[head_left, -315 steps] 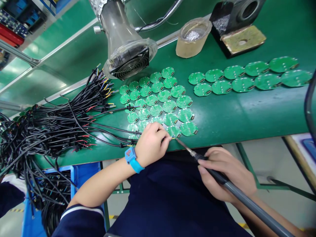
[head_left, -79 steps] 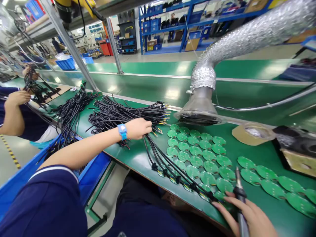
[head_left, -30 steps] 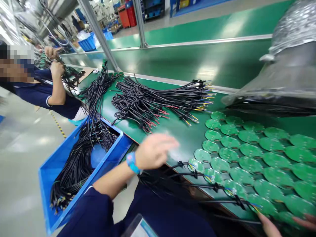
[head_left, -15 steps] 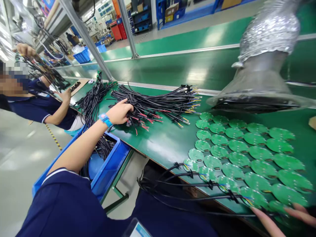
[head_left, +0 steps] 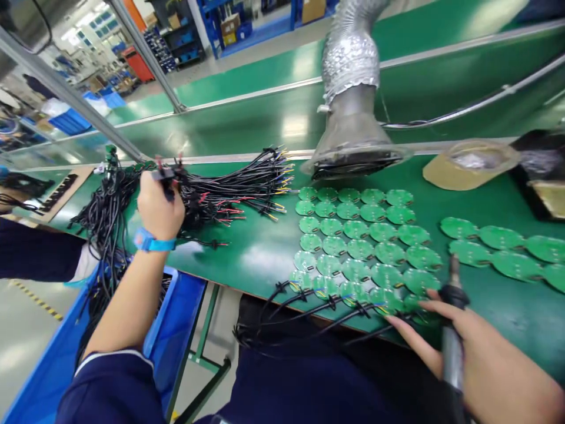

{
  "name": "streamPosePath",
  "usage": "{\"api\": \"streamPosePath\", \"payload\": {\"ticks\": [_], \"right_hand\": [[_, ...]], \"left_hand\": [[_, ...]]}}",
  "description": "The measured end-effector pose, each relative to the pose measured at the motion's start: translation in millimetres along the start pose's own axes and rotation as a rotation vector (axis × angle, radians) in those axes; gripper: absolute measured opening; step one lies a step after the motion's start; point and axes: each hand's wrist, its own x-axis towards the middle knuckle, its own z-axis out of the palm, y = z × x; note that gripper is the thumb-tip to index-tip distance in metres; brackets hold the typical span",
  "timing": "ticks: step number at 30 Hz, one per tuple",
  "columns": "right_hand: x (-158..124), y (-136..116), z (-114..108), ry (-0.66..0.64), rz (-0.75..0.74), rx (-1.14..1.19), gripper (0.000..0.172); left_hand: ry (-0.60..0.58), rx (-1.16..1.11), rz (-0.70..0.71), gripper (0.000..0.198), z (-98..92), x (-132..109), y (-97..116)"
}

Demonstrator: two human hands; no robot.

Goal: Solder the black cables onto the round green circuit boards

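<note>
My left hand [head_left: 159, 209], with a blue wristband, is closed on black cables [head_left: 170, 172] whose red wire ends stick up, blurred. It is raised over the left end of a large bundle of black cables [head_left: 233, 182] with stripped coloured ends. In my right hand [head_left: 481, 347] lies a soldering iron [head_left: 452, 344], tip pointing away from me. My right thumb and fingertips are by the near right corner of a block of round green circuit boards [head_left: 355, 247]. Several cables [head_left: 326, 309] run from the near row over the table edge; their coloured wires lie on the boards.
A fume hood with a foil duct [head_left: 357, 123] hangs behind the boards. More green boards [head_left: 503, 247] lie at right, near a tan tray [head_left: 470, 165]. A cable pile [head_left: 108, 218] droops towards a blue bin [head_left: 170, 330]. A co-worker's sleeve [head_left: 35, 250] is at far left.
The view has swung right, bringing the soldering iron and more boards into sight. My left hand has gone from reaching into the bundle to lifting cables up from it.
</note>
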Motion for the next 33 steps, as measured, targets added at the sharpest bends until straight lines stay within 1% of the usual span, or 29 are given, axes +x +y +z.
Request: {"api": "streamPosePath", "payload": {"ticks": [1, 3, 5, 6, 7, 8, 9, 10, 11, 12, 14, 15, 16, 17, 19, 21, 23, 25, 27, 30, 31, 33], "right_hand": [[1, -1, -1, -0.007, -0.006, -0.032, 0.067], [2, -2, -2, -0.010, -0.017, -0.084, 0.067], [2, -1, -3, -0.009, -0.018, -0.095, 0.067], [3, -1, -4, -0.015, -0.019, -0.094, 0.067], [3, -1, -4, -0.019, -0.022, -0.094, 0.067], [3, -1, -4, -0.015, -0.030, -0.098, 0.066], [4, -1, -5, -0.005, -0.040, -0.106, 0.065], [4, -1, -6, 0.004, -0.052, -0.114, 0.063], [5, -1, -7, 0.010, -0.068, -0.115, 0.062], [6, -1, -8, 0.015, -0.088, -0.111, 0.061], [9, -2, -10, 0.026, -0.117, -0.098, 0.061], [10, -1, -10, 0.035, -0.127, -0.090, 0.061], [11, -1, -11, 0.047, -0.134, -0.078, 0.060], [12, -1, -11, 0.061, -0.138, -0.063, 0.058], [13, -2, -10, 0.083, -0.130, -0.028, 0.053], [14, -5, -10, 0.089, -0.109, -0.011, 0.050], [16, -8, -11, 0.090, -0.088, -0.015, 0.048], [17, -11, -14, 0.091, -0.083, -0.029, 0.046], [18, -12, -17, 0.095, -0.082, -0.061, 0.043], [20, -12, -19, 0.085, -0.073, -0.106, 0.038], [20, -12, -18, 0.075, -0.067, -0.088, 0.036], [21, -13, -13, 0.039, -0.061, 0.053, 0.037]], "left_hand": [[-0.019, -0.024, 0.019, 0.022, 2.0, -7, 22], [-0.114, -0.119, 0.124, 0.026, 10.4, -26, 66], [-0.348, -0.236, 0.324, 0.037, 23.3, -46, 101], [-0.460, -0.290, 0.441, 0.044, 29.9, -55, 114], [-0.547, -0.328, 0.532, 0.052, 35.4, -63, 122], [-0.605, -0.367, 0.596, 0.059, 39.1, -69, 127], [-0.629, -0.410, 0.628, 0.065, 40.7, -74, 128], [-0.620, -0.458, 0.619, 0.069, 40.0, -77, 127], [-0.580, -0.508, 0.570, 0.067, 37.4, -78, 126], [-0.523, -0.553, 0.500, 0.060, 33.5, -78, 123], [-0.415, -0.611, 0.361, 0.032, 24.7, -78, 120], [-0.391, -0.627, 0.328, 0.020, 21.3, -78, 119], [-0.394, -0.639, 0.337, 0.013, 19.2, -79, 120], [-0.419, -0.643, 0.387, 0.011, 18.8, -80, 122], [-0.473, -0.599, 0.526, 0.013, 22.7, -84, 129], [-0.489, -0.464, 0.607, 0.017, 30.4, -88, 137], [-0.499, -0.320, 0.609, 0.019, 37.4, -90, 143], [-0.520, -0.261, 0.576, 0.019, 39.5, -90, 146], [-0.524, -0.336, 0.527, 0.017, 34.3, -87, 144], [-0.490, -0.645, 0.371, 0.013, 16.3, -83, 137], [-0.494, -0.747, 0.326, 0.012, 9.9, -83, 136], [-0.558, -0.875, 0.298, 0.012, 0.0, -86, 137]]}}
